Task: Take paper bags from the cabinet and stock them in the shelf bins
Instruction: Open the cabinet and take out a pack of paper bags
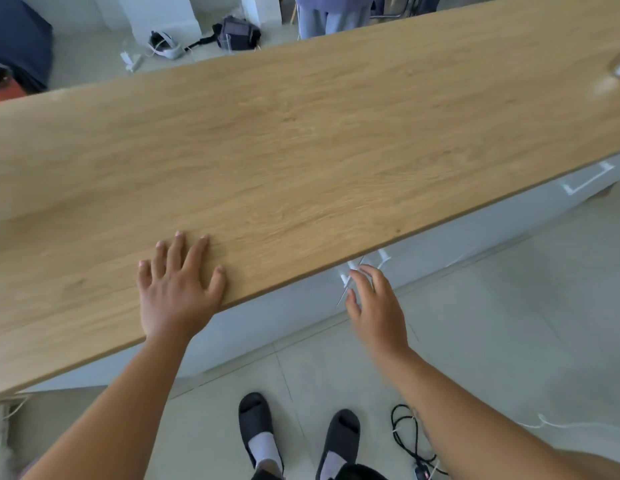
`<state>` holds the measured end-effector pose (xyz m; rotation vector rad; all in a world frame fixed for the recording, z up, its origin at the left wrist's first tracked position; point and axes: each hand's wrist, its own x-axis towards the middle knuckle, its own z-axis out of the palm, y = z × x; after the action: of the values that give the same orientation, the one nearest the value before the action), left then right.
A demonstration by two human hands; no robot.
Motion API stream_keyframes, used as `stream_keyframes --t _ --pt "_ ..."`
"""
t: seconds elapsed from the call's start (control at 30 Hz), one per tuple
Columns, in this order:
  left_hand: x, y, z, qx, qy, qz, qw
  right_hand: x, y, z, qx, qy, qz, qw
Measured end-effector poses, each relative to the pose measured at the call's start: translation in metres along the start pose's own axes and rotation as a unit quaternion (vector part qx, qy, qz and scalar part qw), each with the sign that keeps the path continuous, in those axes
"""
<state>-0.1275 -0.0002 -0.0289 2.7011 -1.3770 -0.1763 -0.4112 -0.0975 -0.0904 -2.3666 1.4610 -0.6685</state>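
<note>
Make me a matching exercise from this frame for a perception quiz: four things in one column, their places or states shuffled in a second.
1. left hand
2. right hand
3. black cable
4. cabinet handle

A. lying on the floor tiles
B. flat on the wooden countertop
C. white, under the counter edge
D. reaching toward the cabinet, fingers apart

Pairs: 1-B, 2-D, 3-A, 4-C

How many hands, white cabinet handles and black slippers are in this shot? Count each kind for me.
Hands: 2, left hand flat on the countertop, right hand below its edge
White cabinet handles: 3
Black slippers: 2
Total: 7
</note>
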Motion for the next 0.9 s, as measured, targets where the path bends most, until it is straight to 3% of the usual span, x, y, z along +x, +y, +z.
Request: stream_keyframes --t 0.3,0.57,0.67,0.8,0.9 --pt "0.002 0.002 0.005 -0.008 0.019 -0.007 1.0 0.02 0.016 0.023 0.062 0.017 0.03 0.997" --pt "0.003 0.0 0.008 -0.003 0.036 0.019 0.999 0.002 0.015 0.019 0.031 0.043 0.041 0.998" --pt "-0.004 0.001 0.007 -0.054 0.065 0.035 0.996 -0.021 0.012 0.013 0.023 0.057 0.064 0.996" --pt "-0.059 0.02 0.021 -0.1 0.132 0.208 0.964 -0.059 0.008 -0.001 0.011 0.054 0.092 0.994" --pt "-0.103 0.029 0.042 -0.054 0.109 0.339 0.933 -0.093 0.004 -0.012 0.006 0.047 0.112 0.993"
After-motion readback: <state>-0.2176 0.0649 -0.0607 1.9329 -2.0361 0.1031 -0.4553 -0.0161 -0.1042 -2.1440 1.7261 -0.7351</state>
